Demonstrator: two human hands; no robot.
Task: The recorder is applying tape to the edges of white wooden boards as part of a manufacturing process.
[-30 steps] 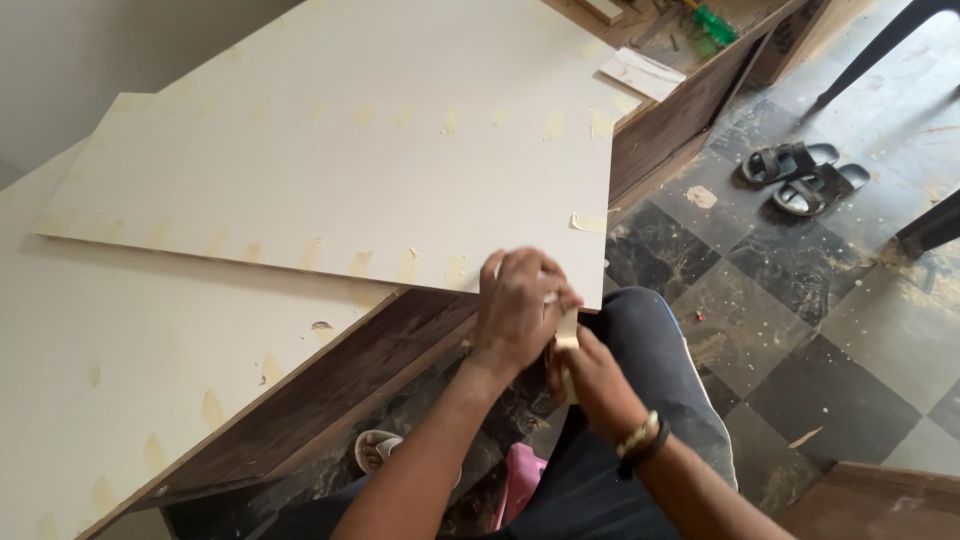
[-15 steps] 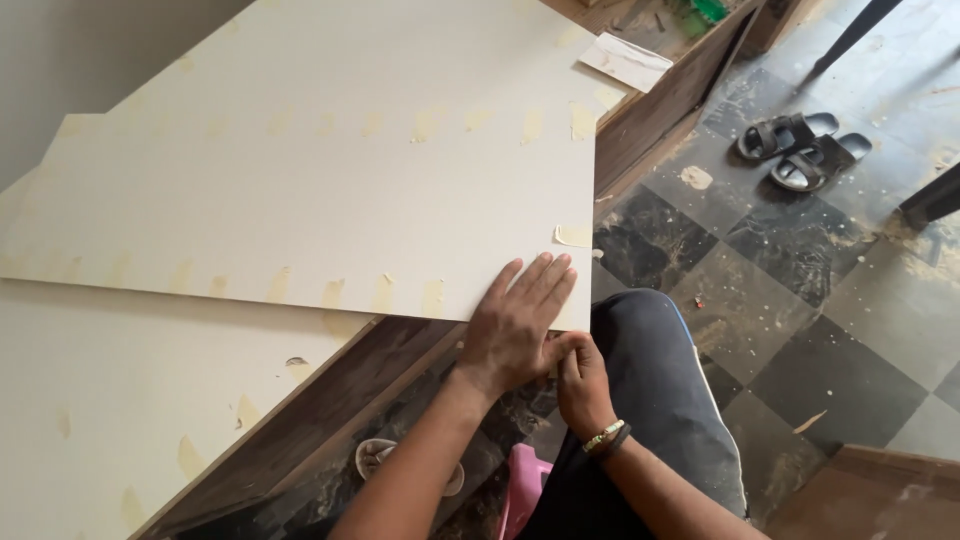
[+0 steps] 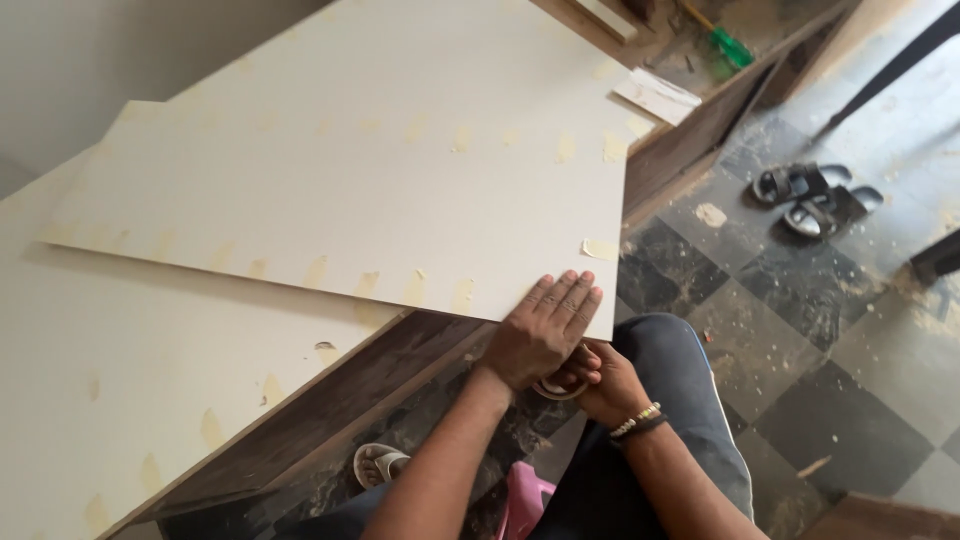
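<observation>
A large cream laminate sheet (image 3: pixel 380 170) with strips of masking tape along its edges lies tilted over a lower white board (image 3: pixel 110 400). My left hand (image 3: pixel 545 328) presses flat, fingers together, on the sheet's near corner. Just under that corner my right hand (image 3: pixel 600 385), with a beaded bracelet at the wrist, grips a roll of masking tape (image 3: pixel 556 387), mostly hidden by both hands. My knee in dark trousers (image 3: pixel 675 380) is right below.
A dark wooden edge (image 3: pixel 330 410) runs beneath the boards. A pair of sandals (image 3: pixel 810 195) sits on the dusty checkered floor at the right. A green tool (image 3: pixel 730 48) lies at the top. A pink object (image 3: pixel 525 500) and a slipper (image 3: pixel 378 462) are near my legs.
My left hand left the tape roll, reached up and now lies flat on the sheet's corner. My right hand kept the roll close under the edge. The view shifted slightly.
</observation>
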